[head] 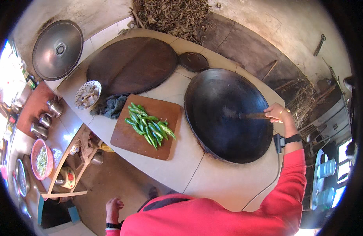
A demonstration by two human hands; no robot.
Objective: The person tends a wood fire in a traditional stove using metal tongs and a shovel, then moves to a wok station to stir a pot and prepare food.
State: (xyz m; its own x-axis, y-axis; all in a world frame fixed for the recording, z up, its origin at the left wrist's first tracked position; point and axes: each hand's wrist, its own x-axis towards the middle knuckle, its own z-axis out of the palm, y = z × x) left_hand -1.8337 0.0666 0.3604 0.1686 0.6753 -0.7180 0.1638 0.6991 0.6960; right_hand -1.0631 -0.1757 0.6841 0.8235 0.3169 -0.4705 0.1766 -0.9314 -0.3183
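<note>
My right hand (276,112) grips the wooden handle of a brush or scrubber (253,116) whose blurred head is against the inside of a large dark wok (225,138) set in the tiled stove top. My left hand (114,206) hangs low beside my body, away from the counter, fingers loosely curled with nothing seen in it. Left of the wok lies a wooden cutting board (134,141) bearing cut green peppers (149,125). A dark cloth (110,106) touches the board's left side. Beyond it stands a patterned bowl (87,95) with pale food pieces.
A large round wooden lid (134,63) and a smaller lid (194,61) lie behind the board. A metal lid (58,50) leans on the wall. At left are metal pots (46,120) and a pink basket (42,159). A cable (265,188) crosses the counter near my right arm.
</note>
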